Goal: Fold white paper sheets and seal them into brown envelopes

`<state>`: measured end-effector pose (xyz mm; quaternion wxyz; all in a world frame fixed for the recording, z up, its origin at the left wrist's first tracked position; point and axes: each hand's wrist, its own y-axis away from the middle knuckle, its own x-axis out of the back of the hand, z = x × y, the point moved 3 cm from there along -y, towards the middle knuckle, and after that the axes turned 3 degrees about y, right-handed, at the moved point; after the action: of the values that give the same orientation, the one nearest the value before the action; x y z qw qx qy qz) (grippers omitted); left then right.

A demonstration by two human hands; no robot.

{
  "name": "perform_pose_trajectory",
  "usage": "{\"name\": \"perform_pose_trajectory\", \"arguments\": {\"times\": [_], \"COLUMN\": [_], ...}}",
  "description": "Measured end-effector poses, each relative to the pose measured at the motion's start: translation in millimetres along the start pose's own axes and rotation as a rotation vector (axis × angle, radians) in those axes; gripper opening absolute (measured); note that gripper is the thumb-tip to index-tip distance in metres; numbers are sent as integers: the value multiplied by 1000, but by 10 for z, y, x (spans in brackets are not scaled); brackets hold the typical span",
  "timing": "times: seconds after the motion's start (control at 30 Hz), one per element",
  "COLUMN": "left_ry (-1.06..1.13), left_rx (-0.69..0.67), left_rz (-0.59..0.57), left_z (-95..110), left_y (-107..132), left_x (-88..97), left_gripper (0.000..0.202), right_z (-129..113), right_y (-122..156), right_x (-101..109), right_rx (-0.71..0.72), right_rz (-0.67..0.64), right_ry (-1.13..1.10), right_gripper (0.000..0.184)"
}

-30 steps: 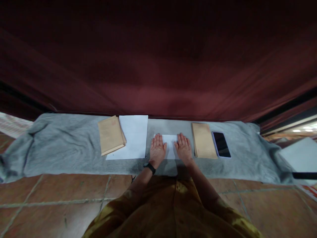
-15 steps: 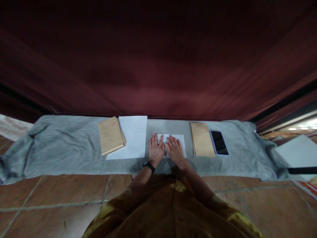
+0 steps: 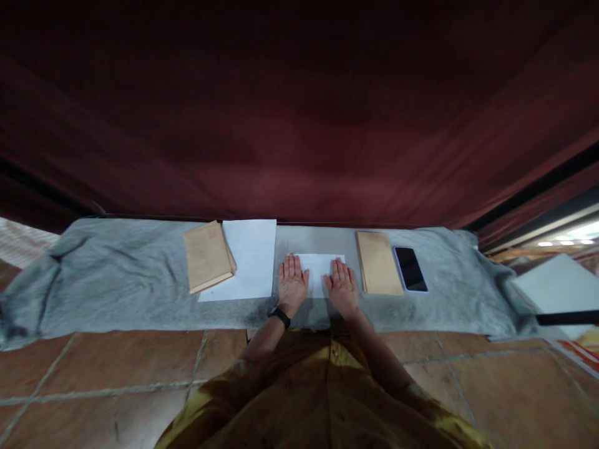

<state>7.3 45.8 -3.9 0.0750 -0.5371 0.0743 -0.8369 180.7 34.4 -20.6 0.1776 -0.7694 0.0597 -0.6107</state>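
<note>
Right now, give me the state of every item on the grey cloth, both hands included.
left hand: open, flat on the small white paper's left end.
right hand: open, flat on its right end.
small white paper: lying flat, pinned under both hands.
large white sheet: unfolded, flat.
left envelope stack: fanned, overlapping the large sheet.
right envelope stack: squared, flat.
phone: face up, screen dark.
grey cloth: spread, wrinkled.

Person in a mustard-yellow garment (image 3: 322, 399)
A black band (image 3: 279, 317) is around the wrist of the left hand (image 3: 292, 284); the forearms are uncovered.
</note>
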Motion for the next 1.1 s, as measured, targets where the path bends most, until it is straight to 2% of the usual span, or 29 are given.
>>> {"name": "perform_pose_trajectory", "arguments": {"times": [0.17,0.23,0.5,0.63,0.8,0.97,1.1], "left_ry": [10,-12,-151,-152,-134,-87,-6], "left_rx": [-201,-237,-190,-182,-187,-200,-208], "left_rz": [-89,-125,-142,-122,-105,-88,-60], "left_z": [211,259,60,26,39,32,25], "left_y": [272,374,507,535,536,541,552], "left_x": [-52,-63,87,100,86,103,129], "left_gripper": [57,56,61,60,61,60,60], "right_z": [-6,-7,36,133,220,288,297], "right_y": [20,22,12,7,-3,-70,-128], "right_x": [2,-3,48,177,304,311,332], "right_rx": [9,12,-6,-123,-264,-422,-417], "right_rz": [-5,-15,2,8,-65,-163,-191], "right_ry": [7,6,-29,0,20,-147,-265], "right_gripper": [59,59,56,50,43,28,16]}}
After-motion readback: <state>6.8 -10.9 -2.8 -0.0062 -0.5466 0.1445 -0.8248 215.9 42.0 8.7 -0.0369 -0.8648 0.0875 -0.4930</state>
